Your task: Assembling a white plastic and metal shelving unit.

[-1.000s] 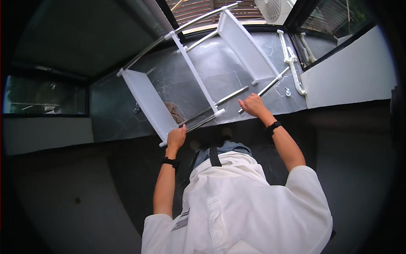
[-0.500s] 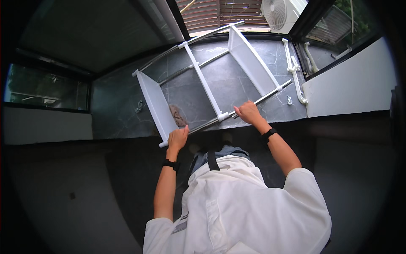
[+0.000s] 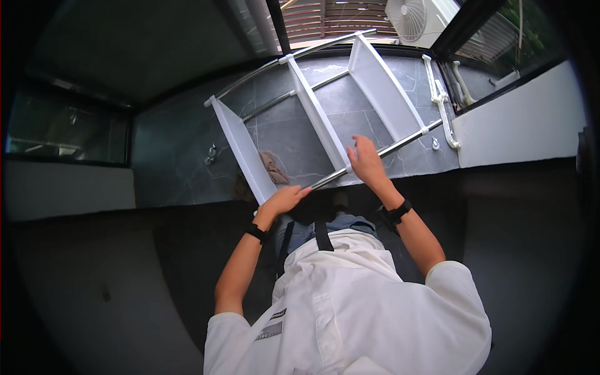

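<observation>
A white shelf rack [image 3: 382, 84] with metal poles lies on its side, its shelves standing on edge. My left hand [image 3: 284, 200] is closed around the left part of the near pole [image 3: 328, 179], close to the left shelf [image 3: 240, 145]. My right hand [image 3: 367, 164] is at the near corner of the middle shelf [image 3: 315, 111], where that shelf meets the pole. Its thumb and fingers are apart, and it appears to touch the corner without wrapping around it. The palm hides part of the joint.
The rack rests on a grey marbled surface [image 3: 169, 147] beside windows. A brown cloth [image 3: 273, 167] lies between the left and middle shelves. One caster [image 3: 211, 154] is at left, another [image 3: 435, 144] at right. White plastic parts [image 3: 440, 100] lie by the right window.
The rack has shifted right, and the middle shelf shows more of its face. My right hand has loosened from the pole and opened at the middle shelf. My left hand has moved right.
</observation>
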